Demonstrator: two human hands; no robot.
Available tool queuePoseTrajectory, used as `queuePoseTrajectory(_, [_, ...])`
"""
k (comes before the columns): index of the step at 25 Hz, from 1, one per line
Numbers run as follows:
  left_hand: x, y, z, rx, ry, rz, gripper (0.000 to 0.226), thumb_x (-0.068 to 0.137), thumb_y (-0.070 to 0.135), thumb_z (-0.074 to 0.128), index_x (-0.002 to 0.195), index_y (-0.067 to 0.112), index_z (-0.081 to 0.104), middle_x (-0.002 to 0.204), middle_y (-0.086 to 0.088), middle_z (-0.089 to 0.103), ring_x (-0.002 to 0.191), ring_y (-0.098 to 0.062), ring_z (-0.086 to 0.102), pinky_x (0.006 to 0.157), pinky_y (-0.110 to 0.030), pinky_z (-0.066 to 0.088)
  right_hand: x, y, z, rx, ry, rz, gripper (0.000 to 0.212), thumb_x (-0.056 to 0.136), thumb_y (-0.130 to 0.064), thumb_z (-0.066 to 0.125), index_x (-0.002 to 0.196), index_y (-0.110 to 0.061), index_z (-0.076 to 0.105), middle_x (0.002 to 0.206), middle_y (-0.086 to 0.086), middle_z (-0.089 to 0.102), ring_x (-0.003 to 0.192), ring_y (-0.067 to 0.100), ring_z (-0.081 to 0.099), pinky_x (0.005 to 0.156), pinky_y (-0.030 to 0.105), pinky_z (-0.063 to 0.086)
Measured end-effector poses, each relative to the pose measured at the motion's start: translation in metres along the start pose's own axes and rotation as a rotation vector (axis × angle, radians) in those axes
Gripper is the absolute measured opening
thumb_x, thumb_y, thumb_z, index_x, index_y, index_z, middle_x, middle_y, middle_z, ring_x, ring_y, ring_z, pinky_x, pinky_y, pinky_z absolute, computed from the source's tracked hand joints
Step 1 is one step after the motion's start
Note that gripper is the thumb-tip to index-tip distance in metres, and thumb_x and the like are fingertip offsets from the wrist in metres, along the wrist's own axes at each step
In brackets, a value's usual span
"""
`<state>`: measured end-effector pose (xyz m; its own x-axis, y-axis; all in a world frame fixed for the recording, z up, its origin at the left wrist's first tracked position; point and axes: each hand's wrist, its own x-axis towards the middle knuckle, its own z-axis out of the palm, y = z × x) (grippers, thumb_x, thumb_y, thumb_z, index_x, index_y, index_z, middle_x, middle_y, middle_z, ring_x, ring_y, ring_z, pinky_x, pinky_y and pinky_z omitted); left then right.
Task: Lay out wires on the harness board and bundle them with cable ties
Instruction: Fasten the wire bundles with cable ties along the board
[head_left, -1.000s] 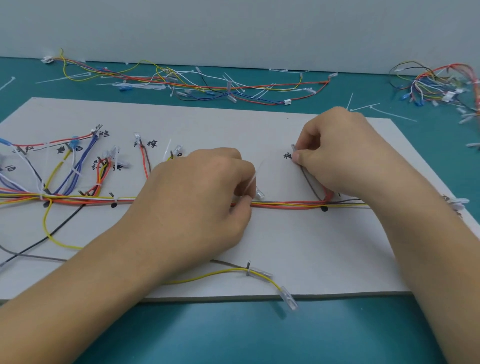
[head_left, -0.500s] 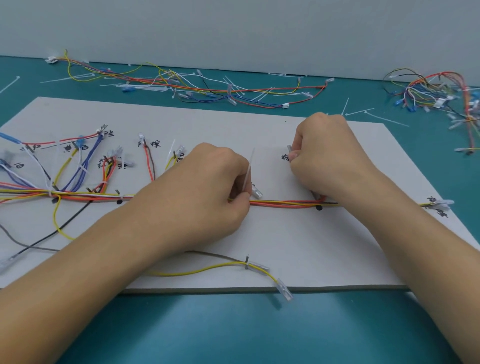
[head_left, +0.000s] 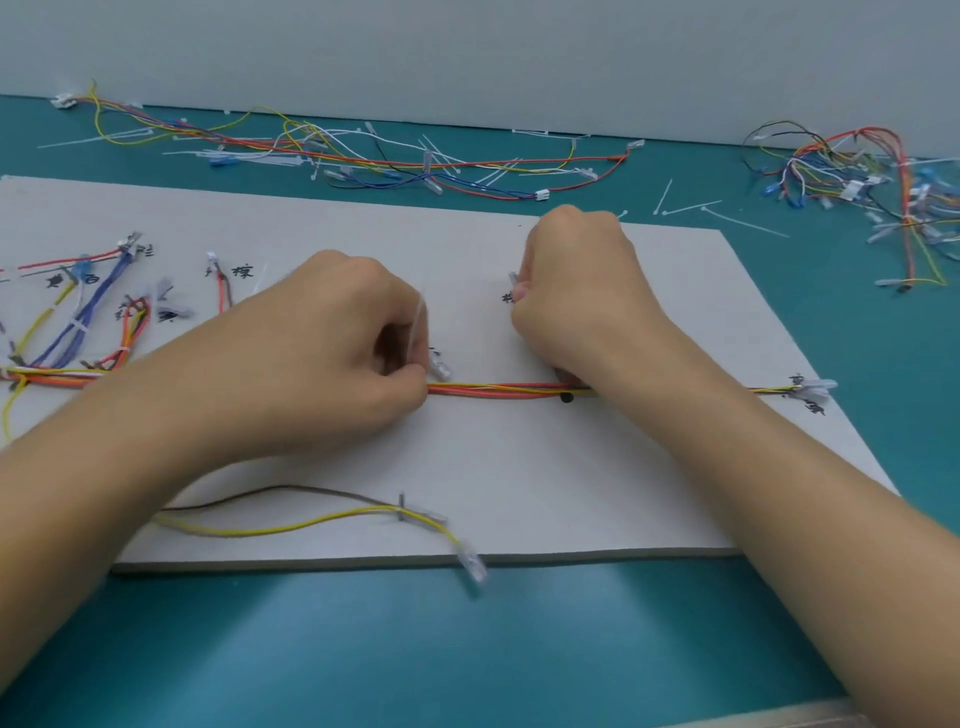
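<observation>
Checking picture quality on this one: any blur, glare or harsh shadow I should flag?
Head view: lighting even, no glare, only a soft shadow under the front edge of the board. Head view: the cable tie in the left hand and the connector on the loose yellow wire are smeared.

Left hand (head_left: 332, 358): knuckles up over the middle of the harness board (head_left: 519, 467), fingers curled under. Thumb and forefinger tips pinch a thin cable tie (head_left: 418, 332), which stands up from the pinch. The left forearm comes in diagonally across the board's near left corner.

Right hand (head_left: 582, 306): fist-like, back up, to the right of the left hand and nearer the board's far edge. The fingertips are closed on a wire end (head_left: 513, 278), and the heel of the hand is low on the board. The right forearm comes in over the board's near right corner.

The hands are apart, not touching.
</observation>
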<state>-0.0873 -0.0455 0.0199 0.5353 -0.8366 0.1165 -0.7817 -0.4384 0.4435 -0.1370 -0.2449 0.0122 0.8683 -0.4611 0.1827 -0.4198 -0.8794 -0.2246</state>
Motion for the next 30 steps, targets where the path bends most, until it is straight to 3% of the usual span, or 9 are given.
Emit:
queuePoseTrajectory(4, [-0.008, -0.02, -0.02, 0.049, -0.032, -0.113, 0.01, 0.071, 0.028, 0.07, 0.067, 0.037, 0.07, 0.057, 0.022, 0.062, 0.055, 0.001, 0.06, 0.05, -0.023, 0.043, 0.004, -0.031, 0.005, 0.083, -0.02, -0.063, 0.007, 0.087, -0.012, 0.066, 0.093, -0.014, 0.063, 0.072, 0.002, 0.039, 0.078, 0.03, 0.045, 0.066, 0.03, 0.034])
queuePoseTrajectory(8, [-0.01, -0.022, -0.019, 0.078, -0.002, -0.18, 0.014, 0.065, 0.047, 0.062, 0.078, 0.043, 0.064, 0.073, 0.027, 0.063, 0.072, 0.003, 0.058, 0.055, -0.026, 0.041, 0.011, -0.026, -0.003, 0.229, -0.135, -0.055, 0.011, 0.084, -0.016, 0.068, 0.091, -0.008, 0.071, 0.085, 0.009, 0.069, 0.083, 0.028, 0.065, 0.07, 0.034, 0.056])
queuePoseTrajectory(10, [-0.011, -0.02, -0.014, 0.056, 0.079, -0.185, 0.02, 0.064, 0.051, 0.06, 0.077, 0.035, 0.06, 0.074, 0.013, 0.062, 0.078, 0.004, 0.055, 0.057, -0.026, 0.038, 0.008, -0.006, -0.015, 0.328, -0.198, -0.007, 0.005, 0.082, -0.014, 0.072, 0.084, -0.013, 0.077, 0.075, 0.004, 0.072, 0.069, 0.018, 0.068, 0.069, 0.033, 0.061])
queuePoseTrajectory(13, [-0.011, -0.014, -0.009, 0.043, 0.102, -0.129, 0.019, 0.068, 0.045, 0.061, 0.083, 0.033, 0.059, 0.083, 0.011, 0.055, 0.082, -0.001, 0.054, 0.067, -0.025, 0.04, -0.003, 0.024, -0.028, 0.352, -0.122, -0.025, 0.004, 0.081, -0.019, 0.078, 0.081, -0.022, 0.078, 0.067, -0.012, 0.068, 0.063, -0.002, 0.061, 0.061, 0.019, 0.047])
queuePoseTrajectory(16, [-0.011, -0.006, -0.003, 0.03, 0.096, -0.059, 0.02, 0.073, 0.043, 0.062, 0.089, 0.032, 0.065, 0.091, 0.012, 0.054, 0.089, -0.014, 0.053, 0.084, -0.037, 0.043, -0.015, 0.037, -0.032, 0.357, -0.208, -0.013, 0.005, 0.08, -0.028, 0.08, 0.077, -0.027, 0.077, 0.066, -0.015, 0.071, 0.058, -0.003, 0.061, 0.06, 0.021, 0.043])
queuePoseTrajectory(19, [-0.011, 0.001, 0.005, -0.007, 0.065, 0.012, 0.016, 0.08, 0.041, 0.062, 0.09, 0.031, 0.07, 0.092, 0.012, 0.057, 0.093, -0.015, 0.055, 0.089, -0.047, 0.046, -0.019, 0.035, -0.031, 0.371, -0.289, -0.078, 0.006, 0.084, -0.026, 0.077, 0.078, -0.027, 0.077, 0.063, -0.017, 0.07, 0.052, -0.003, 0.06, 0.053, 0.018, 0.043])
queuePoseTrajectory(22, [-0.008, 0.001, 0.012, -0.05, 0.053, 0.071, 0.005, 0.089, 0.024, 0.07, 0.089, 0.023, 0.074, 0.086, 0.007, 0.062, 0.085, -0.016, 0.061, 0.082, -0.043, 0.049, -0.021, 0.032, -0.034, 0.398, -0.358, -0.152, 0.014, 0.087, -0.018, 0.071, 0.078, -0.025, 0.078, 0.064, -0.011, 0.073, 0.054, 0.003, 0.065, 0.049, 0.014, 0.045])
queuePoseTrajectory(25, [-0.006, -0.003, 0.012, -0.045, 0.068, 0.068, 0.006, 0.088, 0.018, 0.074, 0.086, 0.023, 0.073, 0.081, 0.008, 0.063, 0.078, -0.015, 0.061, 0.081, -0.042, 0.048, -0.023, 0.03, -0.034, 0.422, -0.402, -0.156, 0.008, 0.084, -0.018, 0.076, 0.078, -0.022, 0.079, 0.069, -0.006, 0.076, 0.065, 0.01, 0.072, 0.061, 0.027, 0.057])
queuePoseTrajectory(30, [-0.001, -0.004, 0.009, -0.032, 0.024, 0.048, 0.008, 0.089, 0.02, 0.073, 0.084, 0.025, 0.071, 0.075, 0.009, 0.067, 0.076, -0.011, 0.061, 0.074, -0.033, 0.049, -0.024, 0.024, -0.031, 0.377, -0.327, -0.134, 0.009, 0.079, -0.018, 0.079, 0.071, -0.023, 0.077, 0.062, -0.008, 0.072, 0.056, 0.008, 0.067, 0.061, 0.034, 0.06])
